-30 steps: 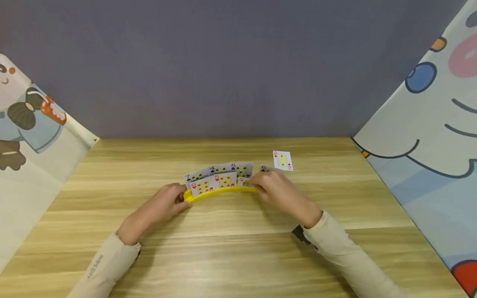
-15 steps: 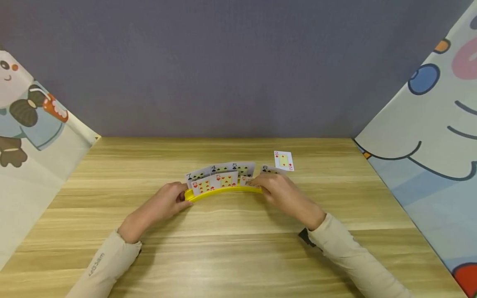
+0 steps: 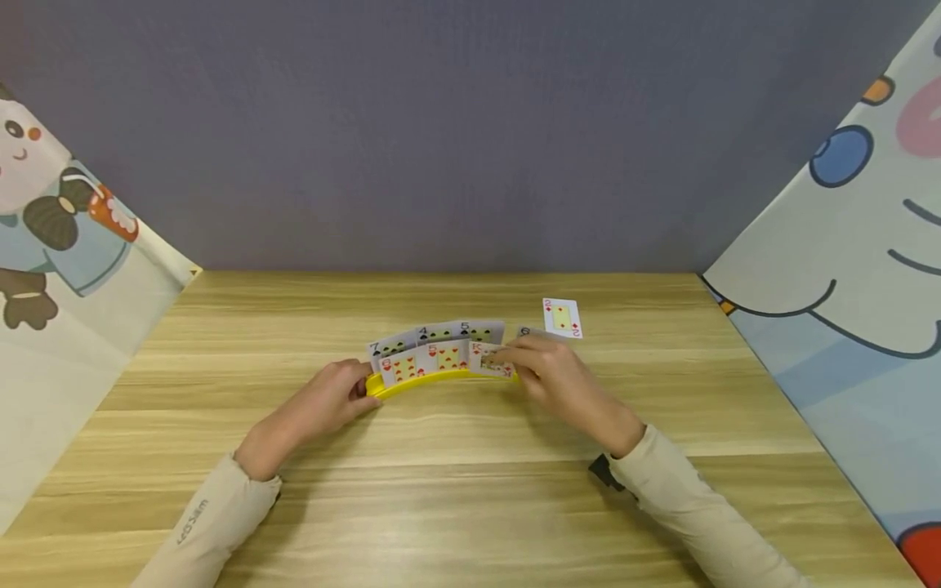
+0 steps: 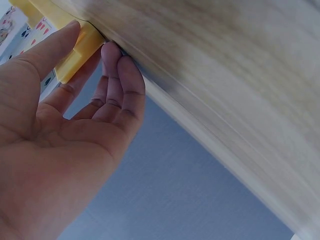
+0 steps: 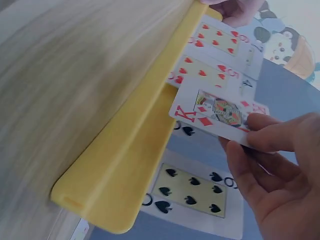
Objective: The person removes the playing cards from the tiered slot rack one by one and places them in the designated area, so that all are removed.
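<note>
A curved yellow card holder (image 3: 421,380) stands on the table with playing cards in two rows. My left hand (image 3: 316,402) grips its left end between thumb and index finger; in the left wrist view the other fingers are curled beside it. My right hand (image 3: 566,385) pinches the king of diamonds (image 5: 215,111) by one edge, its opposite edge near the front slot, just right of the five of hearts (image 5: 200,74). Left of that is the six of hearts (image 5: 218,37). Behind stand the seven, four, five and six of spades (image 5: 190,192), the last partly behind my right hand in the head view.
A two of diamonds (image 3: 562,318) lies face up on the wooden table (image 3: 441,506) behind the holder's right end. A grey panel (image 3: 441,139) rises at the table's back edge, with cartoon-printed panels at both sides.
The king of diamonds in my right hand has come up, so more of its face shows beside the five of hearts. My left hand keeps its grip on the holder.
</note>
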Tool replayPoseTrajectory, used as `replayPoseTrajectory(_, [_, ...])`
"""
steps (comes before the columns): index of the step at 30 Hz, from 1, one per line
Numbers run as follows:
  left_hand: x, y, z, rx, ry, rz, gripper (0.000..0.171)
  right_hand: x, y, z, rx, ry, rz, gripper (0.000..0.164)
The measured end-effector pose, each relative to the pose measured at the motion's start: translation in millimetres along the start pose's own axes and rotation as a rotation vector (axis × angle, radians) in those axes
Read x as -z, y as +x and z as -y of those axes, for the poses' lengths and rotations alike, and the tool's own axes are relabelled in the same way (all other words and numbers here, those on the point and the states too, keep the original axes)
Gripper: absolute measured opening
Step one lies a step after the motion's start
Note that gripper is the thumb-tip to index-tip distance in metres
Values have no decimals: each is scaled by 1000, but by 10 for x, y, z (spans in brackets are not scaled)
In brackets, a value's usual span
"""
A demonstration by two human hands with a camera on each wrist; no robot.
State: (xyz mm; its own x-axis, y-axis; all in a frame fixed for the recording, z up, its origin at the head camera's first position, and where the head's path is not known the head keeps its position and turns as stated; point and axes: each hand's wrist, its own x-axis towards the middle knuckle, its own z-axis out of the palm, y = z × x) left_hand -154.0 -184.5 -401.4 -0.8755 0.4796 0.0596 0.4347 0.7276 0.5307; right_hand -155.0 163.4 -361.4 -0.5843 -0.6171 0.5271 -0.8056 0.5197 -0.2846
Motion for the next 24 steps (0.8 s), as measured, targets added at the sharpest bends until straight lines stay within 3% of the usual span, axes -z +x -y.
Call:
replayPoseTrajectory(6, [-1,5,0,-5,5,-12,22,79,53,55,19,102,-97,28])
replayPoseTrajectory(24, [5,4,-15,3,12,-4,22,368,95,130,-28,207,-378,22])
